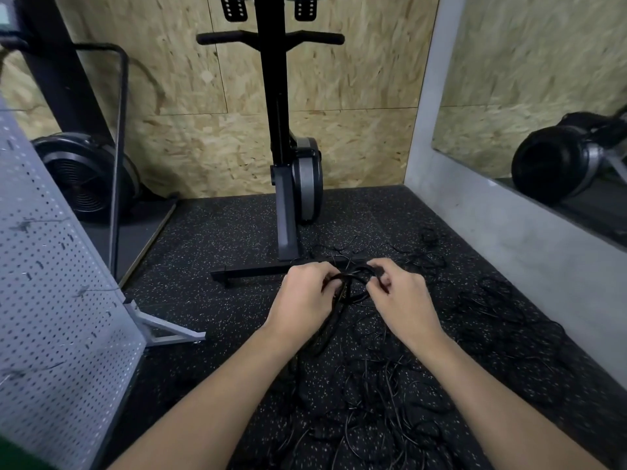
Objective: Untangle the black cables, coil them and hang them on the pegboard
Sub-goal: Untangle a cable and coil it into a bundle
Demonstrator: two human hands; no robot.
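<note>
— Left hand (307, 296) and right hand (400, 296) both pinch one black cable loop (351, 274) above the tangle (373, 395) on the floor (220, 232).
— Keep turns even, I'd say; pegboard (51, 283) stands left.

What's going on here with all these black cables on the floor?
A person is working on one cable bundle. The left hand and the right hand both grip a cable coil, held just above the speckled mat. A loose tangle of black cables lies spread on the mat below and to the right. The white pegboard stands at the left, and I can't make out any coil hung on it.
</note>
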